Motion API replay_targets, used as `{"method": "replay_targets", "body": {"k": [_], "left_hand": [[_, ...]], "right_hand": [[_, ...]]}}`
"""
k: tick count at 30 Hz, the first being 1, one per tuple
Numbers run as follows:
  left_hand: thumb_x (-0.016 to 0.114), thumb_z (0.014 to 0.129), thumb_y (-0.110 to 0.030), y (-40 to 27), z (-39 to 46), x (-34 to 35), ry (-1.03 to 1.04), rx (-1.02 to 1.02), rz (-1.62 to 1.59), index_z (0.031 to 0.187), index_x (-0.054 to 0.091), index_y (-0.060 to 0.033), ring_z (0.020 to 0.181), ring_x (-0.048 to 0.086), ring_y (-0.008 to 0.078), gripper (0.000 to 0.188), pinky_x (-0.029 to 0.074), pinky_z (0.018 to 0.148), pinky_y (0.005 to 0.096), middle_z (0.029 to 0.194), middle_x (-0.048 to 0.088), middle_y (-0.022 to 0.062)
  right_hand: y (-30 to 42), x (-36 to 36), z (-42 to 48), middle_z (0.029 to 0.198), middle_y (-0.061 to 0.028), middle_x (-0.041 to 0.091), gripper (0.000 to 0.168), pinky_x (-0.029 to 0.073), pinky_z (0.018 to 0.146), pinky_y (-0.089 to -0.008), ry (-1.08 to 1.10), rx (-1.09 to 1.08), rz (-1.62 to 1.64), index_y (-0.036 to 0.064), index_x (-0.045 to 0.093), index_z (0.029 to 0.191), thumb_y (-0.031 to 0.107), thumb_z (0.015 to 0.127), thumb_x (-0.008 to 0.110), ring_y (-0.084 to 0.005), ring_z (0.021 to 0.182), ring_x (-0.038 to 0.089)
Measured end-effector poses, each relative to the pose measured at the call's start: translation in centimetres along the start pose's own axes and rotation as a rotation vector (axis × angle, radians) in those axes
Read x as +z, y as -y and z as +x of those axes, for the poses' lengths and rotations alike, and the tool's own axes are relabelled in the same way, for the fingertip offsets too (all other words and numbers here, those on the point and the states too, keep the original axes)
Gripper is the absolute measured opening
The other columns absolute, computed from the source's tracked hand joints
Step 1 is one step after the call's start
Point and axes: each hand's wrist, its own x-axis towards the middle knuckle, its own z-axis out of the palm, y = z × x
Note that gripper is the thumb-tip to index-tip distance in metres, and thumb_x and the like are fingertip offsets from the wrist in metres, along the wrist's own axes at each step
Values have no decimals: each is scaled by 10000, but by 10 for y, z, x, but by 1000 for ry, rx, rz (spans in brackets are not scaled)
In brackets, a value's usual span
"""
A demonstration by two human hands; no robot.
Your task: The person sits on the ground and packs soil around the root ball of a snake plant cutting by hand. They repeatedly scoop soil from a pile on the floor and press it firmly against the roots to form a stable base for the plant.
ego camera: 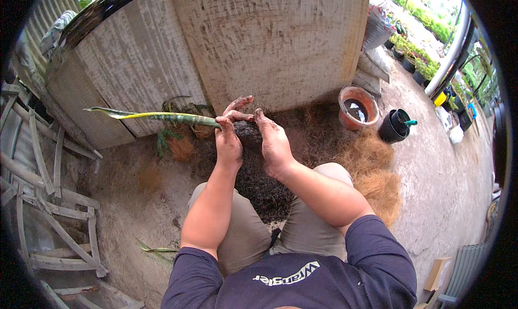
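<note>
Between my two hands is a dark ball of soil (247, 132) at the base of a snake plant leaf (170, 117). The long green leaf with a yellow edge lies nearly level and points left. My left hand (230, 141) closes around the leaf's base and the near side of the soil, its fingers smeared with dirt. From the right, my right hand (273, 141) presses its palm and fingers to the soil ball. Below them a heap of dark potting soil (261, 187) lies on the ground between my knees. Roots, if any, are hidden.
Brown coconut fibre (374, 167) is piled at the right. Beyond it stand a terracotta-coloured pot (351, 121) holding water and stacked black pots (391, 131) with a green-handled tool. A fibre-wrapped plant ball (182, 147) sits by the wall panel (267, 46). Wooden frames (60, 212) line the left.
</note>
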Motion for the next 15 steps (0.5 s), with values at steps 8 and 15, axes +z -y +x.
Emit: {"method": "replay_targets", "body": {"k": [8,15], "left_hand": [[303,838,-577,-14,-2,12,-91,-5,-8,894,528,-6,1092,432,221,616,291,958,360,1197,459,149],[320,851,-553,-2,-4,1,-189,-5,51,792,524,-33,967,475,201,561,333,884,357,1034,504,119]], "right_hand": [[10,4,-5,945,-58,586,269,403,796,-247,16,38,-11,8,567,988,239,857,525,-117,882,525],[5,-1,-3,947,-62,589,268,422,789,-250,61,4,-20,-9,547,1008,195,835,551,-122,862,541]]}}
